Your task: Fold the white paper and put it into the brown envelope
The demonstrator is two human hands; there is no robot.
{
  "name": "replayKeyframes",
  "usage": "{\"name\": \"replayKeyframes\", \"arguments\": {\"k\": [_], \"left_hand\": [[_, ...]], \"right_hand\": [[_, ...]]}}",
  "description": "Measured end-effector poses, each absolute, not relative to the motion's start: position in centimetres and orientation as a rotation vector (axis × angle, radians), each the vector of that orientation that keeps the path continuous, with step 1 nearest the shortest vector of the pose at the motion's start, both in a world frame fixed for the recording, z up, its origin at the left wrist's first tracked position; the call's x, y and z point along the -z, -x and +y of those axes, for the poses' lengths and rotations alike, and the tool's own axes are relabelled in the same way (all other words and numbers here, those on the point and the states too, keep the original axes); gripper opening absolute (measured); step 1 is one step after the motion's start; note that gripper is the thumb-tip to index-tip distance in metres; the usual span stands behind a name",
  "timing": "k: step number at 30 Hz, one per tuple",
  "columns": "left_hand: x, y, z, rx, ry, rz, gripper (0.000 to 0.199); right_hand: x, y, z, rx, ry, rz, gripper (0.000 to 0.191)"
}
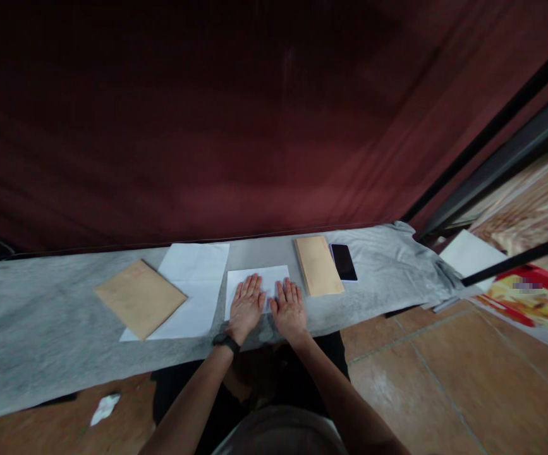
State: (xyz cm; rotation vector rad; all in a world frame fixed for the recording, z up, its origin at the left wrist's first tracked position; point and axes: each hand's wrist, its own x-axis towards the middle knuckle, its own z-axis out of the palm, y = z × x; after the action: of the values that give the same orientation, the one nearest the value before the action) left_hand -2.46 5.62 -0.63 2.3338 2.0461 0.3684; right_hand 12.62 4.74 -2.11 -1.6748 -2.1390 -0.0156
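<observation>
A folded sheet of white paper [268, 275] lies on the cloth-covered table in front of me. My left hand [246, 305] rests flat on its left half, fingers stretched out; a dark band is on that wrist. On the right half, my right hand [289, 309] also lies flat with its fingers extended. Both hands hide the paper's lower part. To the right is a stack of brown envelopes [318, 265]. At the left, another brown envelope [141, 297] lies partly over larger white sheets [195, 278].
A phone [344, 261] lies beside the envelope stack. Grey cloth [55, 316] covers the narrow table, with a dark red curtain [255, 158] behind. Black bars [496, 139] and a red-and-yellow printed box [534, 297] are at the right. Crumpled white paper [105, 409] lies on the tiled floor.
</observation>
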Motion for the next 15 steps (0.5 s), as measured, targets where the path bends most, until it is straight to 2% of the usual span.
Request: {"name": "replayKeyframes", "arguments": {"k": [15], "left_hand": [[0.7, 4.3, 2.7, -0.259, -2.290, 2.159, 0.068]], "right_hand": [[2.0, -12.6, 4.3, 0.043, 1.713, -2.079, 0.058]]}}
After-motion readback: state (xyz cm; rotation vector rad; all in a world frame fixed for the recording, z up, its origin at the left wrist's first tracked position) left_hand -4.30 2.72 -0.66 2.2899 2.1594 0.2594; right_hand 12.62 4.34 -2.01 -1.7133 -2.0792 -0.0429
